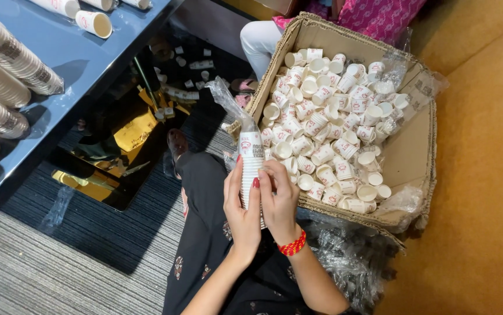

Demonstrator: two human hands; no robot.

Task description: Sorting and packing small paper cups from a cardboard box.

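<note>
Upright, cup stack (251, 160) between both hands (261, 204), closed bottoms uppermost

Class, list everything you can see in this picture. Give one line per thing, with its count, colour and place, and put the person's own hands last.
Stack of paper cups: one, white with red print, in a clear plastic sleeve, held in both hands.
Cardboard box: one, brown, on the right beside the person.
Loose paper cups: many, too many to count, white with red print, heaped in the box.
Sleeved cup stacks: several, white, lying on the blue table at the left.
Blue table: one, upper left.
Scattered cups: several, white, on the dark floor beyond the table.
Empty plastic wrap: clear, crumpled below the box.
Red bracelet: one, on the right wrist.
Left hand: grips the stack.
Right hand: grips the stack.
</note>
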